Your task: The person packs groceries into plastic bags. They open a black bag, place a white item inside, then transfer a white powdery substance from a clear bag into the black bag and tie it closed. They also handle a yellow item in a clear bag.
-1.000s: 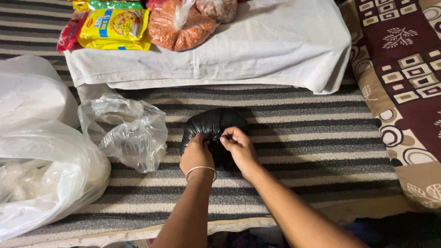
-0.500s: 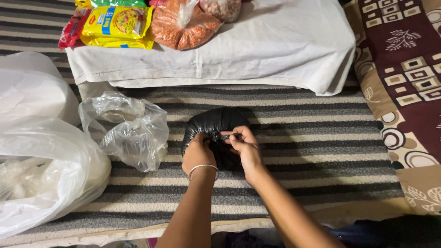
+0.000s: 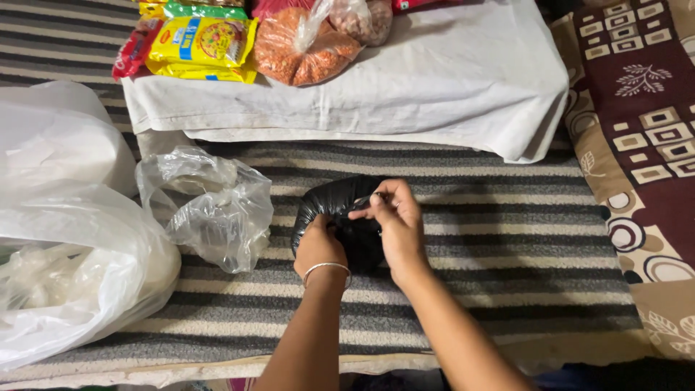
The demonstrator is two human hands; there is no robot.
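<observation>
A full black plastic bag (image 3: 334,201) sits on the striped rug (image 3: 492,239) in front of me. My left hand (image 3: 319,248), with a thin bangle on the wrist, presses on the bag's near side and grips its gathered top. My right hand (image 3: 394,221) pinches the twisted neck of the bag between thumb and fingers, just right of the left hand. The knot itself is mostly hidden under my fingers.
A crumpled clear plastic bag (image 3: 213,210) lies left of the black one. A large white plastic bag (image 3: 69,239) fills the left edge. A low table under a white cloth (image 3: 449,94) carries a yellow packet (image 3: 203,45) and an orange lentil bag (image 3: 300,54). A patterned maroon mat (image 3: 644,137) lies right.
My right hand has lifted and moved up over the bag's top, pulling at the neck. The left hand stays on the bag. The view has shifted slightly.
</observation>
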